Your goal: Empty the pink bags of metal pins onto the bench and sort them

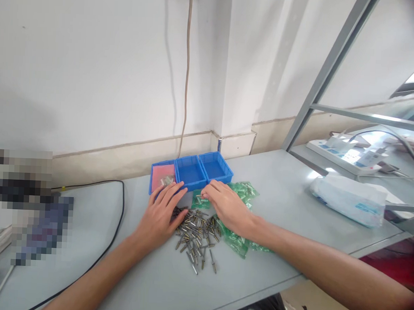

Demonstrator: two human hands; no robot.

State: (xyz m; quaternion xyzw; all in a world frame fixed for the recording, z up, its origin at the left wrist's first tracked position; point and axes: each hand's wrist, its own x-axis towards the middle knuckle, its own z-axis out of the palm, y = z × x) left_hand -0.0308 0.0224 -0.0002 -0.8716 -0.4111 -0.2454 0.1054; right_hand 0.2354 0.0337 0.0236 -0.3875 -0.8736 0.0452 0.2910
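A heap of small metal pins (196, 237) lies on the grey table (287, 195) between my hands. My left hand (161, 212) rests flat at the heap's left edge, fingers stretched out toward the blue trays. My right hand (225, 204) lies over the heap's far right side, its fingertips pinched on a small green plastic bag (200, 201). More green bags (239, 241) lie under and around my right wrist, and several (246, 189) sit just beyond the hand.
Three blue trays (190, 171) stand in a row at the wall; the left one holds a pink sheet. A black cable (116, 224) curves across the table's left. A white wrapped package (349, 198), a power strip (344, 154) and a metal frame stand at the right.
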